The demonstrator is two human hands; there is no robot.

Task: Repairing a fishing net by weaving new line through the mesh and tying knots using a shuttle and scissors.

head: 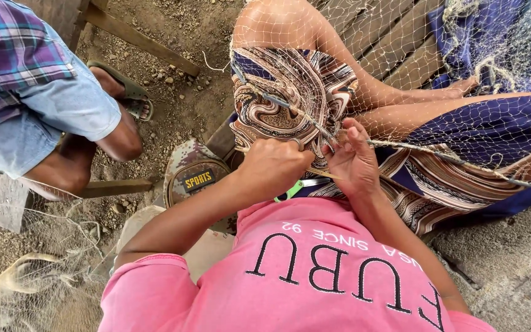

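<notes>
A pale fishing net (314,74) lies draped over my knee, which is wrapped in a brown swirl-patterned cloth (284,98). A thicker edge cord (278,100) of the net runs diagonally across the knee toward the right. My left hand (275,165) is fisted around net and cord just below the knee. My right hand (353,161) sits beside it, fingers pinching the same cord and mesh. A green flat tool (290,190) pokes out under my left hand, above my pink shirt.
Another person in a plaid shirt and denim shorts (44,104) sits at the left, one foot in a sandal (131,92) on the dirt. A camouflage cap (193,175) lies by my knee. More net (32,283) is piled bottom left. Wooden planks (394,43) lie ahead.
</notes>
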